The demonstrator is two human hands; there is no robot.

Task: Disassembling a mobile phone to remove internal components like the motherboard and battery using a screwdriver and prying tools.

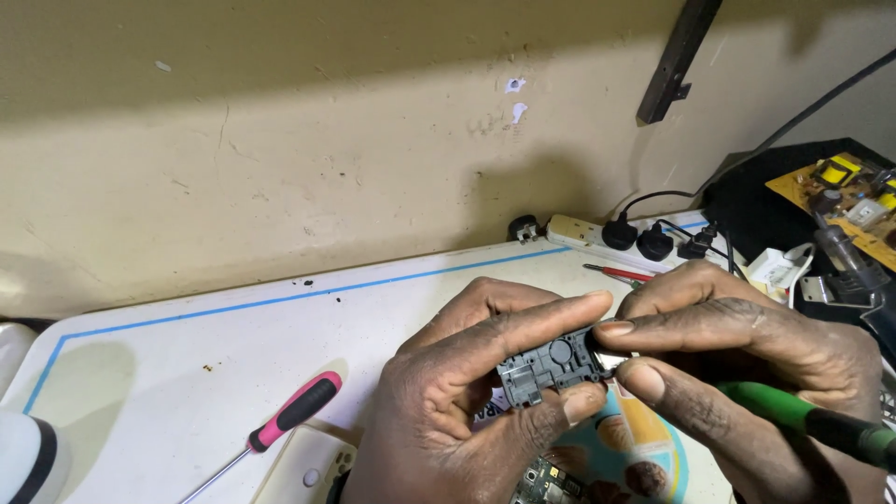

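Note:
My left hand point(467, 383) pinches a small dark grey plastic part point(546, 366) between thumb and fingers, just above the white table point(187, 373). My right hand point(737, 355) meets it from the right; its thumb and forefinger grip a small silvery piece point(611, 362) at the part's right end. A green-handled tool point(812, 420) lies tucked in my right palm and points to the lower right. Under my hands sits a round, colourful printed lid point(644, 443) and a bit of a circuit board point(546, 481).
A pink-and-black screwdriver point(285, 420) lies at the lower left, next to a pale phone case point(303, 467). A white power strip point(607, 233) with black plugs runs along the wall. A small red screwdriver point(621, 273) lies near it. A yellow circuit board point(849, 201) sits at the far right.

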